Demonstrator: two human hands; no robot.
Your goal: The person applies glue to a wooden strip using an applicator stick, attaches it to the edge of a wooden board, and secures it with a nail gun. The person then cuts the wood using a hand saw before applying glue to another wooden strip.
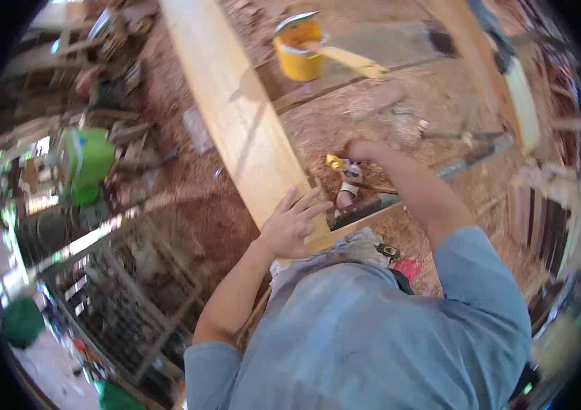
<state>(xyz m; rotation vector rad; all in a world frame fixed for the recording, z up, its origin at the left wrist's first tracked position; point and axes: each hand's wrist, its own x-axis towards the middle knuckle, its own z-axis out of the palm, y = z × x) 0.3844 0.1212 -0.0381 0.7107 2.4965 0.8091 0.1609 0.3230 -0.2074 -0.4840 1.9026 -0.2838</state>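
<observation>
In the head view, a long plank [239, 113] runs from the person's lap toward the top. The left hand [295, 224] rests on its near end, fingers spread. The right hand [364, 150] is beside a small yellow object [335, 162]; its grip cannot be told. Farther out stands a yellow bucket [300, 63].

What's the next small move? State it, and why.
Probably bring the right hand to the long, pale wooden board: the left hand rests on it, while the right is off its side, beside a small, blurred yellow object.
</observation>
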